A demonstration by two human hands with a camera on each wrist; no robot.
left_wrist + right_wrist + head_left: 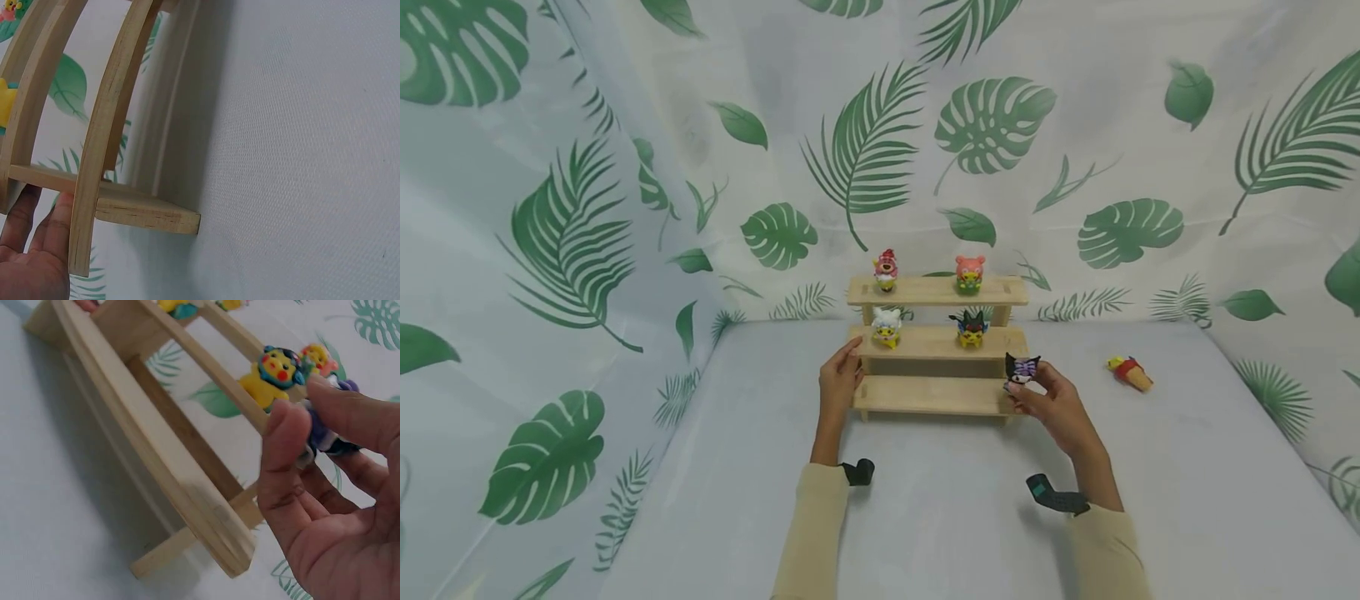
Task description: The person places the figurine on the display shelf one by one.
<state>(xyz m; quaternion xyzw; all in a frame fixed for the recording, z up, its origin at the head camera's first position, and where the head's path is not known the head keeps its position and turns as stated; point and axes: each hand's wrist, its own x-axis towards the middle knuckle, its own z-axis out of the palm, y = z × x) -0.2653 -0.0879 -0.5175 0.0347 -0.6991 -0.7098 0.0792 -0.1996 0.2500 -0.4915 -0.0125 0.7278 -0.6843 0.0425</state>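
A three-tier wooden shelf (934,395) stands against the back sheet. My left hand (841,375) is at its left end, and in the left wrist view the extended fingers (57,222) touch the wooden side piece. My right hand (1060,408) pinches a black-and-purple figurine (1022,368) between thumb and fingers, in front of the right end of the lower tiers. In the right wrist view the fingers partly hide this figurine (320,428). The middle tier carries a white-hooded figurine (887,327) and a black-hooded yellow figurine (972,329).
On the top tier stand a red-and-pink figurine (886,271) at left and a pink-hooded figurine (969,273) at right. Another figurine (1130,373), red and yellow with a tan end, lies on the white table (940,517) right of the shelf. A leaf-print sheet (700,200) surrounds the table.
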